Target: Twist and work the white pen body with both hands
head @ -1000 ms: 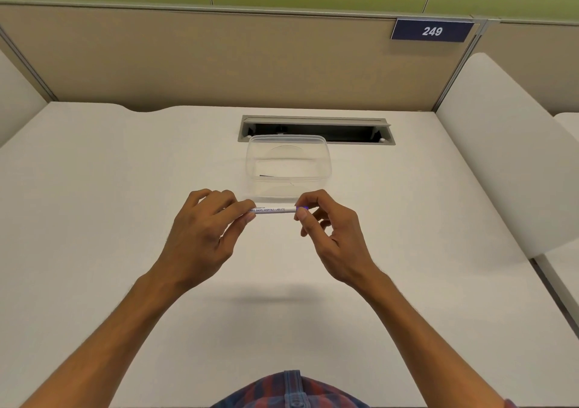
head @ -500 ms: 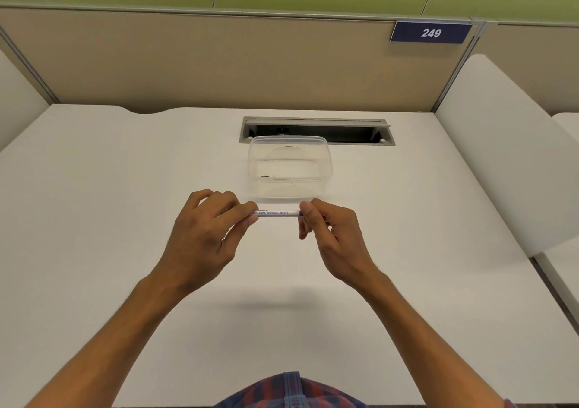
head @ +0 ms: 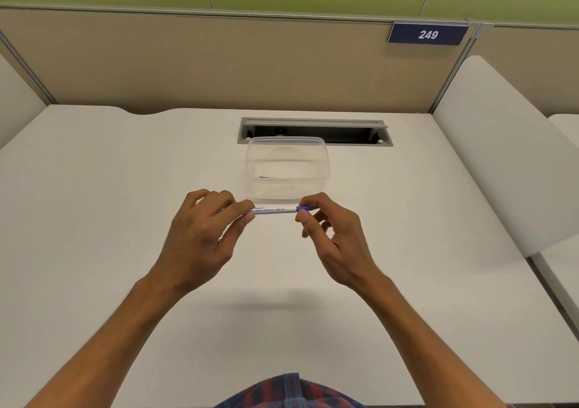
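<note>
Your left hand pinches the left end of the pen — thumb and forefinger closed on the barrel, the other fingers curled behind. Your right hand pinches the right end at the blue cap, thumb and forefinger on it, remaining fingers loosely bent and off the pen.

Pen is level, running left to right between both hands, held above the desk — its shadow falls on the surface nearer you. White barrel with blue print; text is partly readable, left part hidden by your fingers.

Just behind the pen sits a clear tub, open side up, on the desk. Something thin and dark lies inside it; can't tell what. Pen and tub look apart, though the pen overlaps the tub's near edge in this view.

Behind the tub: open cable slot in the desk. Partition carries a sign reading 249. White divider on your right.
</note>
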{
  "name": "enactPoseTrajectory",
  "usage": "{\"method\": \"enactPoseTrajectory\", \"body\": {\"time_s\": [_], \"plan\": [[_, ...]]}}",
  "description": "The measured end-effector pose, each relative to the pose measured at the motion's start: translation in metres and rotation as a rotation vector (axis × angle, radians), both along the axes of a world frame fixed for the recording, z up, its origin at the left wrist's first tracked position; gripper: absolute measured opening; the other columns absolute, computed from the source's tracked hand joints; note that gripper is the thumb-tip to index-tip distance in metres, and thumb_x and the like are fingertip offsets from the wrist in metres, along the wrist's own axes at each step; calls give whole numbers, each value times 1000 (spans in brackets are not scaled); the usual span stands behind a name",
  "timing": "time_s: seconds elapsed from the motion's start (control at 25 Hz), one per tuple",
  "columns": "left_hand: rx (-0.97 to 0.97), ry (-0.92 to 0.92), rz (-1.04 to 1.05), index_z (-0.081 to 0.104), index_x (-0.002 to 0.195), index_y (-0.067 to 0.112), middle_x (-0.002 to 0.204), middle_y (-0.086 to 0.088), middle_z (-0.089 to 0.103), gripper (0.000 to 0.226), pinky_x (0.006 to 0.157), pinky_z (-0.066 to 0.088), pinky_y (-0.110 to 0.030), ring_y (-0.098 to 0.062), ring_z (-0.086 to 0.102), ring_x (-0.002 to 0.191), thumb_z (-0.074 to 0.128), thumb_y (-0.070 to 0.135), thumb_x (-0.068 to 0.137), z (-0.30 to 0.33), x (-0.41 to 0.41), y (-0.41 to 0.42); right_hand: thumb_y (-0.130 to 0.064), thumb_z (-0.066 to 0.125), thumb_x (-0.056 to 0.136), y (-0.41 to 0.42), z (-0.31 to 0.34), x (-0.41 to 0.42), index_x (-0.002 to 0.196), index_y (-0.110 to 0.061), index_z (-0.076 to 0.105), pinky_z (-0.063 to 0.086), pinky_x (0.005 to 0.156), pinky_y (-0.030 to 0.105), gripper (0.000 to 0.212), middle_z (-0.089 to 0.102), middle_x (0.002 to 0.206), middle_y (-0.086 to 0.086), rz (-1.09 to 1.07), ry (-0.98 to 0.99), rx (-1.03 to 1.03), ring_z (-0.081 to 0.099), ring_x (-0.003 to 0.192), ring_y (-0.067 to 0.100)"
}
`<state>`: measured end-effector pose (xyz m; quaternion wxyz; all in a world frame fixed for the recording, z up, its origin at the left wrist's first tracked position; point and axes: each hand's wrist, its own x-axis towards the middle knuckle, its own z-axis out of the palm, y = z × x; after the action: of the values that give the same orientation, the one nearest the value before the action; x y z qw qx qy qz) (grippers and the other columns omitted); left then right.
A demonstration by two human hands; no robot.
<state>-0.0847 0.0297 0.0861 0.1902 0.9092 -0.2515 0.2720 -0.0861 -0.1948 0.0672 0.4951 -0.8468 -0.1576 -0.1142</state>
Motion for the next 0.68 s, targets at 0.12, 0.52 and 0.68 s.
{"method": "enactPoseTrajectory", "body": {"time_s": [0.12, 0.52, 0.68], "plan": [[-5, -4, -13, 68, 101, 11, 77, 0, 58, 25, 82, 34, -28, -20, 49, 69, 48, 24, 98, 1, 0, -1, -44, 42, 99, 0, 1, 2, 87, -29, 54, 48, 60, 29, 22, 63, 78, -12, 8, 19, 11, 65, 71, 13], [15, -8, -18, 69, 101, 11, 76, -1, 58, 24, 81, 37, -31, -23, 52, 66, 49, 23, 97, 3, 0, -2, -52, 43, 96, 2, 3, 3, 77, -29, 57, 38, 55, 19, 33, 64, 72, -11, 26, 97, 84, 64, 65, 9], [-1, -2, -1, 69, 101, 10, 76, -1, 58, 27, 81, 34, -28, -20, 48, 69, 47, 24, 97, 6, 1, -1, -46, 44, 96, 0, 2, 3, 94, -34, 54, 38, 55, 16, 15, 64, 89, -17, 7, 4, 4, 65, 74, 13]]}}
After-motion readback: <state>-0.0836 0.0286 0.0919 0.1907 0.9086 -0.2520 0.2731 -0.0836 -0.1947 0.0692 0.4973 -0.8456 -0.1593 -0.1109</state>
